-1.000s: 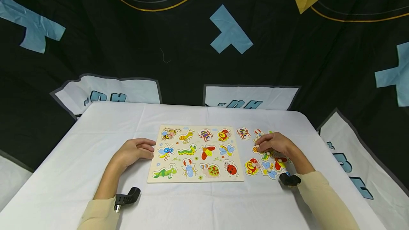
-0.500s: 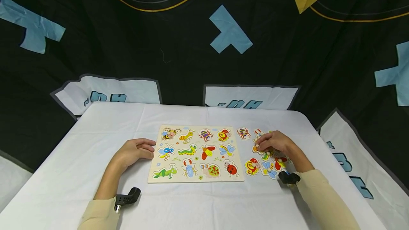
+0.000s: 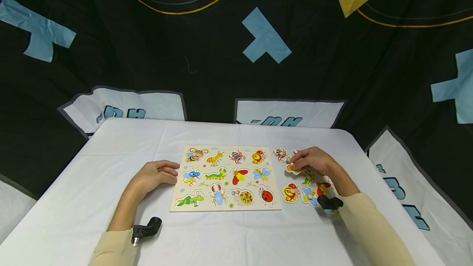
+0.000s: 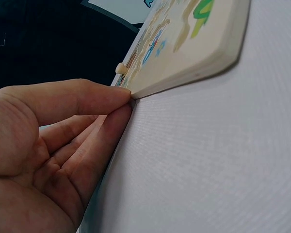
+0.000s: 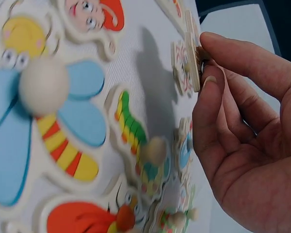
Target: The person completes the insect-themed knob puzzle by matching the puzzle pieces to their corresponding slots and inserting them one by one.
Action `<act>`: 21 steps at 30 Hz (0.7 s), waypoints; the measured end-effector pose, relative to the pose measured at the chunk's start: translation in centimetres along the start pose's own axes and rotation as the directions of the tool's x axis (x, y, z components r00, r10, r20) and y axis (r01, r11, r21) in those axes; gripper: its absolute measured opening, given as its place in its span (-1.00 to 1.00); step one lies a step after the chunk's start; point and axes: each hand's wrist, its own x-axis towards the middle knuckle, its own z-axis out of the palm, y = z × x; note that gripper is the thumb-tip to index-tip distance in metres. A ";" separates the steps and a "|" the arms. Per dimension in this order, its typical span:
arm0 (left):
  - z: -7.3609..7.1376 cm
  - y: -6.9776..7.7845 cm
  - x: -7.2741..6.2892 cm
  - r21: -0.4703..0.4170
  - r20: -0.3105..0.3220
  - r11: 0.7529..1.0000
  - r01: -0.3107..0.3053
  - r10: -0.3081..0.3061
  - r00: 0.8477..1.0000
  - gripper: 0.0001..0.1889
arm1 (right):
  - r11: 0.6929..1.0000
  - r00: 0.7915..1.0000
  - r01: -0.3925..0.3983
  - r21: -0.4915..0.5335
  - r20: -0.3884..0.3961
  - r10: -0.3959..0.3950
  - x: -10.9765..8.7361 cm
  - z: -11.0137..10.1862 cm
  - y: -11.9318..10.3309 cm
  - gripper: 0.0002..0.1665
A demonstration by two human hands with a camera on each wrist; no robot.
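A wooden insect puzzle board (image 3: 226, 206) lies flat on the table with its printed pictures facing up. At its left edge my left hand (image 3: 157, 176) pinches the rim between thumb and fingertips, as the left wrist view shows (image 4: 72, 131). My right hand (image 3: 314, 161) holds a yellow-orange insect puzzle piece (image 3: 290, 169) by its knob. That piece is tilted on edge in the right wrist view (image 5: 193, 53), raised off the cloth; its printed face is mostly hidden there. Under and beside this hand lie loose knobbed pieces, among them a blue-winged dragonfly (image 5: 82, 119) and a green caterpillar (image 5: 130, 126).
A spider piece (image 3: 280, 154) lies by the board's upper right corner. Nearer me are a red-and-yellow butterfly piece (image 3: 291, 193) and a red-winged insect piece (image 3: 323, 188). White cloth covers the table (image 3: 221, 237), and a black curtain (image 3: 207, 65) hangs behind it.
My right hand has lifted the yellow-orange piece out of the group and moved slightly left and away from me, towards the board. My left hand stays at the board's left edge.
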 end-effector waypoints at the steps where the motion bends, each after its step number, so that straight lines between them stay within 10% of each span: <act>1: 0.0 0.0 0.0 -0.001 0.000 1.000 0.000 0.000 1.000 -0.40 | 1.000 1.000 0.002 0.012 0.004 -0.002 0.1 0.1 -0.2 -0.63; 21: 0.0 -0.1 -0.1 -0.004 0.008 1.000 -0.008 0.008 1.000 -0.38 | 0.995 0.996 0.078 0.062 0.028 -0.080 2.3 4.0 -3.7 -0.65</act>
